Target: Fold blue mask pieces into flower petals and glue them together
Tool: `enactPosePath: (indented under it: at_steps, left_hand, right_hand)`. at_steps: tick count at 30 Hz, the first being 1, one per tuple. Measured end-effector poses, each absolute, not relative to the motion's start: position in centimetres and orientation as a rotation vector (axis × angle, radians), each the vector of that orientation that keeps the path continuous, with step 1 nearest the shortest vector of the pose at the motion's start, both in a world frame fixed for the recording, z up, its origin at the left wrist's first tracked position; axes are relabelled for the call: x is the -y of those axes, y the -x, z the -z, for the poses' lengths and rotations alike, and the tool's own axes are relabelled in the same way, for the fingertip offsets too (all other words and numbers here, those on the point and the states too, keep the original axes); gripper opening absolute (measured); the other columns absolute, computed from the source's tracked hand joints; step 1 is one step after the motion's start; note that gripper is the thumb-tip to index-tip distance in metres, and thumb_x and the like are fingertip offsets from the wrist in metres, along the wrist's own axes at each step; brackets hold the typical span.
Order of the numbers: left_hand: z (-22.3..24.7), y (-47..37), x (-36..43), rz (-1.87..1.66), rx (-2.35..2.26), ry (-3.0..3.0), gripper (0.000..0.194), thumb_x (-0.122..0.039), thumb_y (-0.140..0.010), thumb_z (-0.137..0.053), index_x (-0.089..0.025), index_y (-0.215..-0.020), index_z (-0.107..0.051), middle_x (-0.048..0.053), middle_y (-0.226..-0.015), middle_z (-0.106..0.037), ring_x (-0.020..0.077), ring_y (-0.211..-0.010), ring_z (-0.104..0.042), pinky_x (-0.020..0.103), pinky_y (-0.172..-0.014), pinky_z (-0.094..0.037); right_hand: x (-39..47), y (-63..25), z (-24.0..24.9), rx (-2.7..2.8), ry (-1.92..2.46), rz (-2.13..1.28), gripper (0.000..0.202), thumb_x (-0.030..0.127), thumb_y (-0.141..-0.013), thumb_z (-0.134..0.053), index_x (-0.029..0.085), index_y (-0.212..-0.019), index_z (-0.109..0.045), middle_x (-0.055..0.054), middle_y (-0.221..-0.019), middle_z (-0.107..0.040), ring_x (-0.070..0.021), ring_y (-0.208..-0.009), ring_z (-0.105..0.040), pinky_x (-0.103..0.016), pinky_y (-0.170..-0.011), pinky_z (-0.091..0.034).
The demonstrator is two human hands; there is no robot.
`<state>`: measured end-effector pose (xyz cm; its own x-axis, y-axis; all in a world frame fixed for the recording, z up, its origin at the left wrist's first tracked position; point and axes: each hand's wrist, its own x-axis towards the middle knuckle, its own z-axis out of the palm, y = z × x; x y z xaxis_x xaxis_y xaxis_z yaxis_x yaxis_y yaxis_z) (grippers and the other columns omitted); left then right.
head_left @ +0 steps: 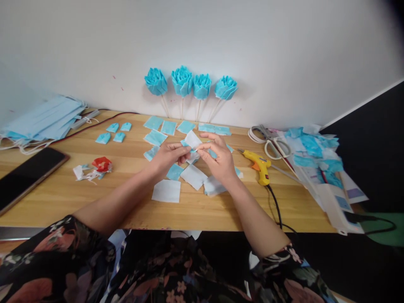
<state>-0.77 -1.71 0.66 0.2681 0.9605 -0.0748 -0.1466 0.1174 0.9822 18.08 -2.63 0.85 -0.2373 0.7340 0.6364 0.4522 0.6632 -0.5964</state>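
Note:
Over the middle of the table, my left hand (172, 158) and my right hand (217, 155) pinch one small blue-and-white fabric piece (192, 140) between them, its white side showing. The fingertips of both hands nearly meet at its lower edge. Below and around them lie several cut pieces, some white side up like this white square (166, 191), others blue side up like this blue square (154, 122). Four would be too exact for the folded blue petals (112, 127) at the left, so several. Blue fabric flowers (182, 81) on thin sticks lean against the wall behind.
A stack of blue face masks (47, 118) and a phone (30, 176) lie at the left, near a heap of scraps (94, 170). At the right are a yellow glue gun (259, 166) with its cord, scissors (276, 147), a tape roll (256, 134) and piled blue scraps (311, 143).

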Motion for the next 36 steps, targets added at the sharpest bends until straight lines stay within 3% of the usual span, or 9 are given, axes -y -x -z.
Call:
enactPosePath:
  at_steps: [4,8,13,18,23,28,32,36]
  left_hand:
    - [-0.5,0.8,1.8,-1.001,-0.938,-1.184,0.029,-0.036,-0.080,-0.073,-0.016,-0.060,-0.069,0.003,-0.062,-0.062,0.0103,-0.055,-0.051,0.027,-0.057,-0.040]
    - [-0.3,0.8,1.8,-0.999,-0.936,-1.186,0.030,-0.039,-0.080,-0.073,-0.016,-0.061,-0.069,0.003,-0.063,-0.063,0.0102,-0.056,-0.050,0.027,-0.057,-0.040]
    - [-0.3,0.7,1.8,-0.998,-0.953,-1.192,0.031,-0.040,-0.079,-0.074,-0.016,-0.061,-0.068,0.003,-0.064,-0.062,0.0100,-0.057,-0.051,0.026,-0.057,-0.040]
    - [-0.9,0.6,1.9,-0.964,-1.007,-1.221,0.036,-0.046,-0.080,-0.073,-0.016,-0.062,-0.065,0.002,-0.062,-0.060,0.0099,-0.056,-0.050,0.026,-0.057,-0.039]
    - [-1.2,0.5,2.0,-0.977,-1.029,-1.248,0.028,-0.039,-0.074,-0.077,-0.016,-0.064,-0.064,-0.001,-0.060,-0.057,0.0090,-0.054,-0.048,0.025,-0.056,-0.039]
    - [-1.0,0.6,1.9,-1.010,-0.993,-1.248,0.027,-0.037,-0.078,-0.072,-0.017,-0.063,-0.062,-0.001,-0.060,-0.057,0.0090,-0.055,-0.048,0.025,-0.056,-0.039]
    - [-1.2,0.6,1.9,-0.961,-0.977,-1.277,0.024,-0.035,-0.076,-0.072,-0.017,-0.064,-0.062,-0.001,-0.061,-0.057,0.0092,-0.055,-0.048,0.025,-0.054,-0.039]
    - [-1.6,0.5,2.1,-0.920,-0.981,-1.313,0.023,-0.033,-0.075,-0.071,-0.017,-0.062,-0.060,-0.002,-0.058,-0.054,0.0093,-0.055,-0.047,0.025,-0.053,-0.037]
  right_hand:
    - [2.6,-17.8,-0.5,1.737,1.004,-0.608,0.008,0.029,-0.092,-0.064,0.024,-0.089,-0.070,-0.006,-0.119,-0.070,-0.0217,-0.117,-0.064,-0.040,-0.097,-0.051]
    - [2.5,-17.6,-0.2,1.596,1.071,-0.814,0.011,0.034,-0.088,-0.066,0.023,-0.087,-0.069,-0.003,-0.103,-0.073,-0.0178,-0.096,-0.067,-0.033,-0.083,-0.053]
    - [2.4,-17.5,0.0,1.507,1.093,-0.878,0.017,0.034,-0.083,-0.069,0.023,-0.096,-0.067,0.001,-0.085,-0.068,-0.0138,-0.076,-0.060,-0.030,-0.073,-0.051]
    - [2.3,-17.4,0.1,1.449,1.070,-0.976,0.042,0.035,-0.083,-0.068,0.026,-0.123,-0.063,0.002,-0.081,-0.063,-0.0151,-0.076,-0.059,-0.034,-0.077,-0.052]
    - [2.3,-17.4,0.2,1.404,1.071,-1.071,0.044,0.040,-0.081,-0.072,0.025,-0.123,-0.067,0.000,-0.089,-0.068,-0.0166,-0.083,-0.062,-0.037,-0.084,-0.054]
    - [2.2,-17.7,0.0,1.326,1.004,-1.267,0.038,0.047,-0.084,-0.069,0.027,-0.116,-0.073,-0.002,-0.100,-0.073,-0.0178,-0.090,-0.065,-0.035,-0.084,-0.055]
    - [2.4,-17.9,-0.6,1.371,0.969,-1.336,0.041,0.055,-0.089,-0.061,0.024,-0.112,-0.074,-0.003,-0.096,-0.074,-0.0178,-0.089,-0.065,-0.034,-0.084,-0.054]
    - [2.5,-17.7,-0.7,1.439,0.997,-1.317,0.045,0.048,-0.080,-0.074,0.023,-0.117,-0.069,-0.002,-0.095,-0.074,-0.0184,-0.089,-0.065,-0.033,-0.080,-0.053]
